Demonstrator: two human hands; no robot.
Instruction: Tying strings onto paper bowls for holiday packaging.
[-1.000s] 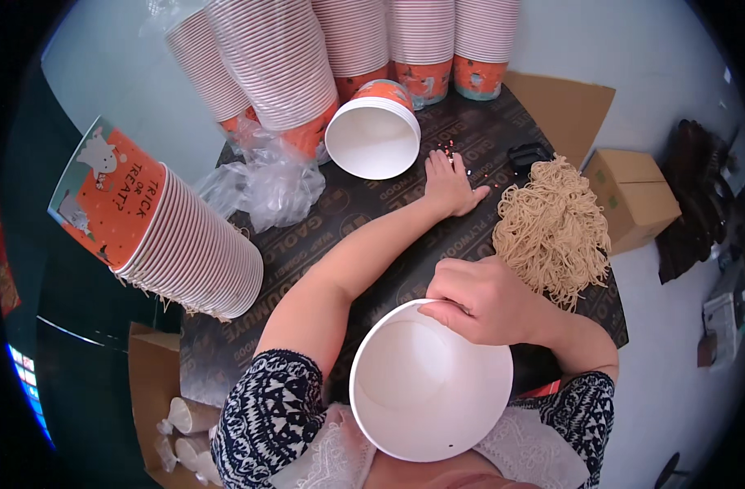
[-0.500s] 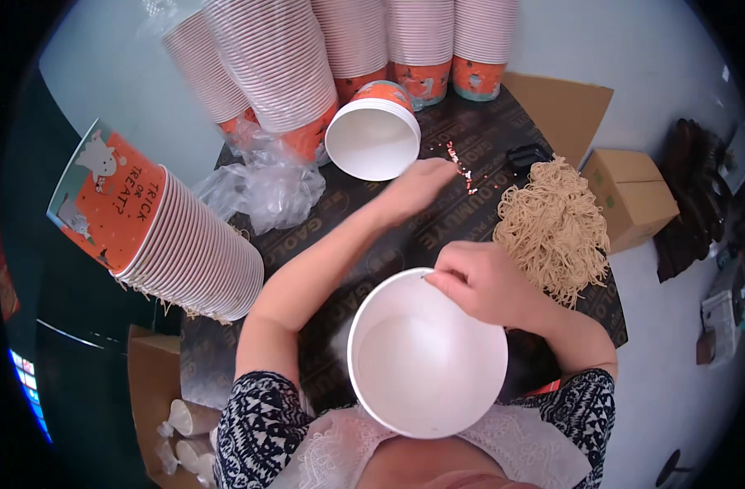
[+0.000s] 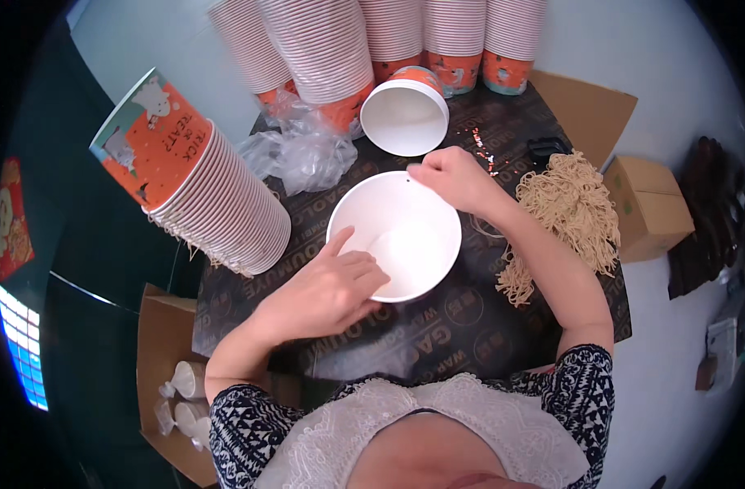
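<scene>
A white-lined round paper bucket (image 3: 413, 253) is tilted toward me over the table, its mouth showing. A small dark hole shows near its far rim. My right hand (image 3: 458, 183) pinches that rim just right of the hole. My left hand (image 3: 327, 285) grips the bucket's near-left rim, some fingers reaching inside and one finger spread away from the rest. Beside the bucket, under my right wrist, part of a thin cord loop (image 3: 488, 230) shows. What my right fingertips hold besides the rim, if anything, is hidden.
On the dark patterned table (image 3: 462, 342) lie a heap of beige cords (image 3: 572, 204), small red-and-white pieces (image 3: 484, 151) and another bucket (image 3: 401, 118) on its side. A leaning stack of orange buckets (image 3: 226, 191) stands left; wrapped stacks (image 3: 315, 49) and crumpled plastic (image 3: 311, 155) fill the back.
My left hand has come back from beside the small red-and-white pieces to the bucket's rim. The bucket and my right hand have moved away from my body, over the table.
</scene>
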